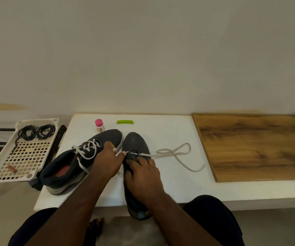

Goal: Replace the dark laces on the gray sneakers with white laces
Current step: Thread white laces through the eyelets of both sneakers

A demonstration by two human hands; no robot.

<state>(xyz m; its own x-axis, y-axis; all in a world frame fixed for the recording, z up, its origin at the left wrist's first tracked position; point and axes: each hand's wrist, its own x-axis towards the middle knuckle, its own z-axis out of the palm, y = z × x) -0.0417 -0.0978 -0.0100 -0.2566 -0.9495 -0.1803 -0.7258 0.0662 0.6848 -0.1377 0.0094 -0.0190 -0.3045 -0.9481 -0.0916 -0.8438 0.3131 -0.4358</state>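
Your left hand [107, 157] pinches the white lace [175, 153] end at the right sneaker [136, 141] on the table [169, 132], your right hand [143, 167] grips its tongue (left sneaker [83, 157] already laced).

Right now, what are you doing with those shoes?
A person is putting white laces into gray sneakers on a white table. The left sneaker already has its white lace in. The right hand grips the right sneaker, while the left hand pinches the tip of a white lace at the lowest holes. Most of that lace lies loose on the table. The old dark laces sit coiled in a white basket to the left.
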